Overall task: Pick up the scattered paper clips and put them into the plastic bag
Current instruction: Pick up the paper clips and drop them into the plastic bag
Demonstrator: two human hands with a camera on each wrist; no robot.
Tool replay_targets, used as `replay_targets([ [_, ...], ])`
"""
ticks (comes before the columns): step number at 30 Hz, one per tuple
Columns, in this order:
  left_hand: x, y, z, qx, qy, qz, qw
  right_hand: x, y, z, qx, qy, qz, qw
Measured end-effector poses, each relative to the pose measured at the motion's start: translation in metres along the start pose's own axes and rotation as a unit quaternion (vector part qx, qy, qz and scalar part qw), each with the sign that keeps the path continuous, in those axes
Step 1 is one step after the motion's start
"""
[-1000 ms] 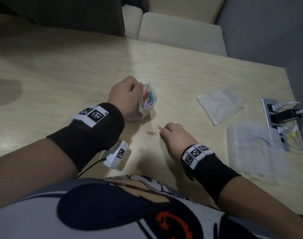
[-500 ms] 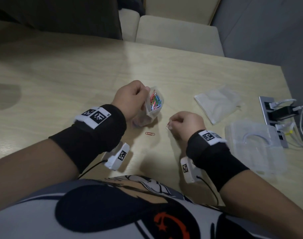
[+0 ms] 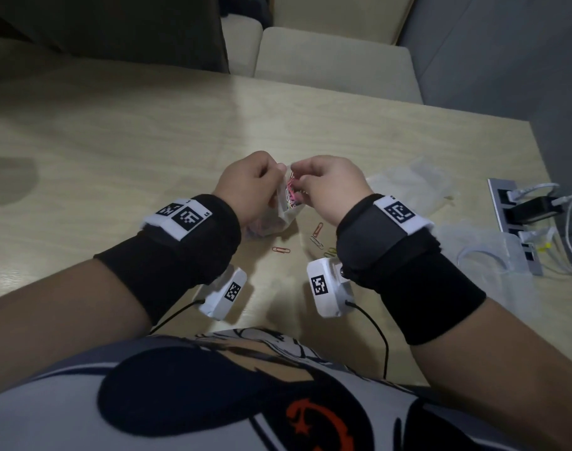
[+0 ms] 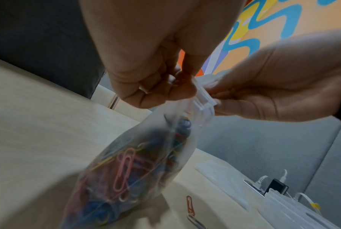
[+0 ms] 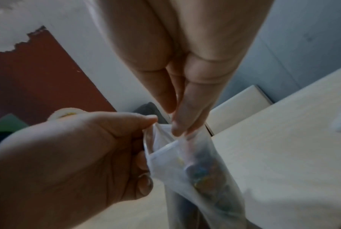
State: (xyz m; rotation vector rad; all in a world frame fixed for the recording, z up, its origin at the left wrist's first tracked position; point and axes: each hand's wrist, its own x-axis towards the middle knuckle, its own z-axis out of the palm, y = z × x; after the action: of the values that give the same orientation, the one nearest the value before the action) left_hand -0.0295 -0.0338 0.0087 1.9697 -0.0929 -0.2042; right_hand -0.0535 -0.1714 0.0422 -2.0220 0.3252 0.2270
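A small clear plastic bag [image 3: 289, 208], part full of coloured paper clips, hangs just above the table between my two hands. My left hand [image 3: 271, 180] pinches the left side of its rim [image 5: 148, 144]. My right hand [image 5: 175, 124] has thumb and forefinger pressed together at the bag's open mouth, and a faint reddish clip shows just below the tips. The bag [image 4: 146, 162] is blurred in the left wrist view. Loose on the table lie a red clip [image 3: 280, 250], an orange clip [image 3: 317, 228], a grey clip [image 3: 316, 241] and a yellowish clip [image 3: 330, 253].
To the right lie a flat spare plastic bag [image 3: 411, 187] and a clear plastic box [image 3: 493, 255]. A power socket [image 3: 519, 216] with plugs and white cables sits at the table's right edge. A pale chair [image 3: 336, 60] stands beyond the far edge.
My right hand picked a red clip off the table and rose left to the bag's mouth. My left hand lifted the bag and shifted it right. More loose clips now show.
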Motion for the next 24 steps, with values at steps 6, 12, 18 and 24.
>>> replay_targets([
  [6, 0.001, -0.004, -0.008, -0.019, 0.032, -0.016, 0.999, -0.006, 0.008, -0.02, -0.024, 0.084, -0.046, 0.995],
  [12, 0.002, -0.005, -0.013, -0.043, 0.084, -0.024, 0.995, -0.021, 0.071, -0.012, -0.405, -0.053, 0.213, 0.887],
  [18, 0.004, -0.007, -0.018, -0.034, 0.118, -0.027, 0.992, -0.019, 0.083, 0.018, -0.34, -0.029, 0.091, 0.936],
  [24, 0.004, -0.01, -0.024, -0.032, 0.127, -0.03, 0.991, -0.001, 0.074, 0.022, -0.296, 0.016, 0.065, 0.953],
])
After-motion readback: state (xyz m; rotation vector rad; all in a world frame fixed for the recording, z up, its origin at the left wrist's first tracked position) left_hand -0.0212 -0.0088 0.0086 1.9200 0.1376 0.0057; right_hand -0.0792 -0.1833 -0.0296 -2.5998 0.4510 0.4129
